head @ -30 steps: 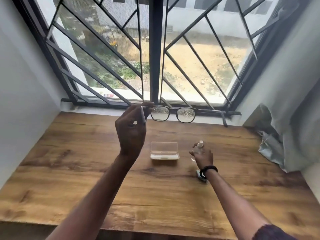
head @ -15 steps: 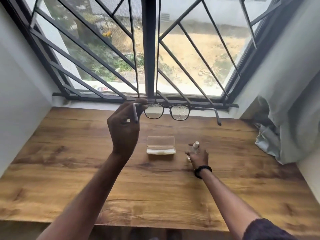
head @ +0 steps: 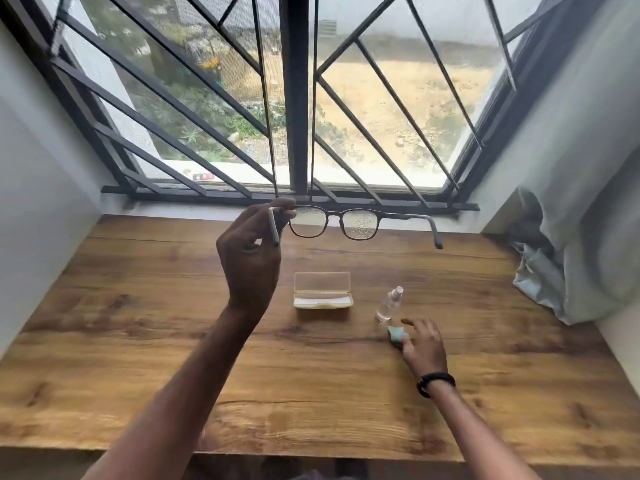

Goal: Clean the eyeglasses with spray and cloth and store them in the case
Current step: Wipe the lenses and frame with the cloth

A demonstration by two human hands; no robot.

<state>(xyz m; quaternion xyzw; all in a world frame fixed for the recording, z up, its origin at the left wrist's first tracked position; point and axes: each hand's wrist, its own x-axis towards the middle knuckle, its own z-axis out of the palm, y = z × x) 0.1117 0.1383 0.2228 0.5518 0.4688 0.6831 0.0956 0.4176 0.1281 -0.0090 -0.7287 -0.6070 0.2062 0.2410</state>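
My left hand [head: 249, 258] pinches the left hinge of the dark-framed eyeglasses [head: 334, 223] and holds them up above the wooden table [head: 138, 341], arms unfolded. Droplets cover both lenses. A clear case [head: 322, 295] lies open on the table below the glasses. To its right stands a small clear spray bottle [head: 389, 304], with no hand on it. My right hand [head: 424, 344] rests low on the table with fingers spread, touching a small pale teal cloth [head: 396, 333] just in front of the bottle.
A barred window [head: 298, 98] runs along the table's far edge. A grey curtain [head: 571, 265] bunches at the right end of the table. Walls close in on the left and right.
My right hand has let go of the spray bottle, which now stands alone, and has moved nearer to me onto the teal cloth. My left hand still holds the glasses up.
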